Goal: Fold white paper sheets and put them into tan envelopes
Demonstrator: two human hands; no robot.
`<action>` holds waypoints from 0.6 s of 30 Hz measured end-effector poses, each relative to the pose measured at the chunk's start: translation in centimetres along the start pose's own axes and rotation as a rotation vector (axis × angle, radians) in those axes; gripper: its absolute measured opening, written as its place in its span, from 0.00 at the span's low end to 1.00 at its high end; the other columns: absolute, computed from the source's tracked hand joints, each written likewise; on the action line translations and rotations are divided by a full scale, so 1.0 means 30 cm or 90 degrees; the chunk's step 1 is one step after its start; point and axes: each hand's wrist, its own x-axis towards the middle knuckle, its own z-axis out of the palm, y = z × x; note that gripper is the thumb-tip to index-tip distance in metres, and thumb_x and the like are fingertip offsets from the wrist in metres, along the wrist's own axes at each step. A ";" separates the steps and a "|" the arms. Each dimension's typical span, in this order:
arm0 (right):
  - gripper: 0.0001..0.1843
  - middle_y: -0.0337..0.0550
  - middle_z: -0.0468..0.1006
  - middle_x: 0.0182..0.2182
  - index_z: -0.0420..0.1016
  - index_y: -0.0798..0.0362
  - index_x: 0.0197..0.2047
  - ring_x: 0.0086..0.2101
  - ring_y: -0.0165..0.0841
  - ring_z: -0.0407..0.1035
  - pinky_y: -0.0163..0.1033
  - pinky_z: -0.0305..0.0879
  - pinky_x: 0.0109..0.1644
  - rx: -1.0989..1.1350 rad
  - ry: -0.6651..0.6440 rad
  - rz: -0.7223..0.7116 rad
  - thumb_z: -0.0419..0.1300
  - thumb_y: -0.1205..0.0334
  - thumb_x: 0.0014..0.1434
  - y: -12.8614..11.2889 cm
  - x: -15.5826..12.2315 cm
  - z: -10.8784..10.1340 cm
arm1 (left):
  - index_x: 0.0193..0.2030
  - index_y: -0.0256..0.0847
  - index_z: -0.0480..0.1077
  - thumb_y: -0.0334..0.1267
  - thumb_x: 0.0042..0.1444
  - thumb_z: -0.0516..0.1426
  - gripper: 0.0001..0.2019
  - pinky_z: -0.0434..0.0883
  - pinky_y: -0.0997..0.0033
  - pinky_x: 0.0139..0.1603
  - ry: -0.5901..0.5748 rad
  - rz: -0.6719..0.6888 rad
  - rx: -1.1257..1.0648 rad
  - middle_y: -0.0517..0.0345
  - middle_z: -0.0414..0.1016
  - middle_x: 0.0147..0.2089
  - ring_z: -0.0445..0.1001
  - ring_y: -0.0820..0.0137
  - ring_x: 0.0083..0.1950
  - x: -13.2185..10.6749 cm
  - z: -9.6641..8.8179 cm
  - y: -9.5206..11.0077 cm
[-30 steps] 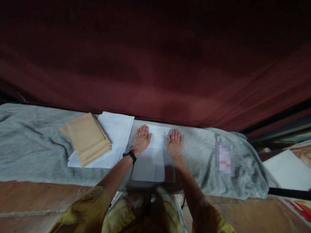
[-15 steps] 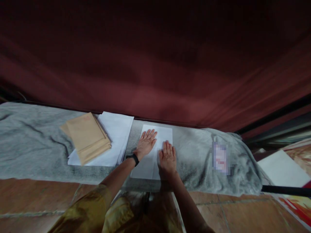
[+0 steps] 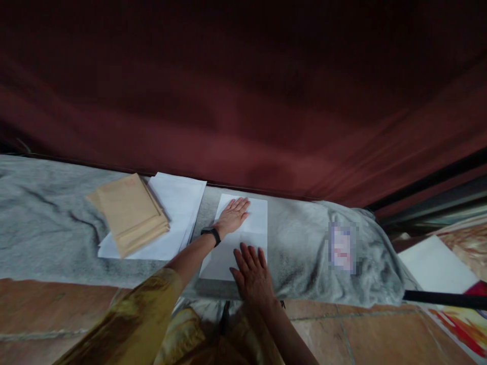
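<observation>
From the sheet (image 3: 233, 241): 3 o'clock, I've open grey cloth (image 3: 299, 238) until the blurred item (image 3: 342, 248) | 9 o'clock, left forearm (image 3: 193, 257) crosses my narrow gap, then papers (image 3: 182, 203) bearing envelopes (image 3: 129, 210) | 12 o'clock, red backdrop (image 3: 243, 142) blocks me.

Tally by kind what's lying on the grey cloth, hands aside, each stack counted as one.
Brown envelope stack: 1
White paper stack: 1
White sheet: 1
Pixelated item, kind unclear: 1
Total: 4

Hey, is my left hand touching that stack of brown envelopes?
Apart. The head view shows the left hand spread over the white sheet, with grey cloth and other white papers between it and the brown envelopes.
</observation>
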 end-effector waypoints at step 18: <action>0.26 0.42 0.67 0.70 0.62 0.45 0.73 0.69 0.41 0.59 0.56 0.47 0.76 0.032 -0.035 0.008 0.51 0.55 0.74 -0.003 -0.009 -0.018 | 0.74 0.43 0.60 0.45 0.75 0.44 0.25 0.49 0.53 0.79 0.008 0.113 -0.032 0.55 0.56 0.77 0.50 0.64 0.79 -0.321 -0.016 0.069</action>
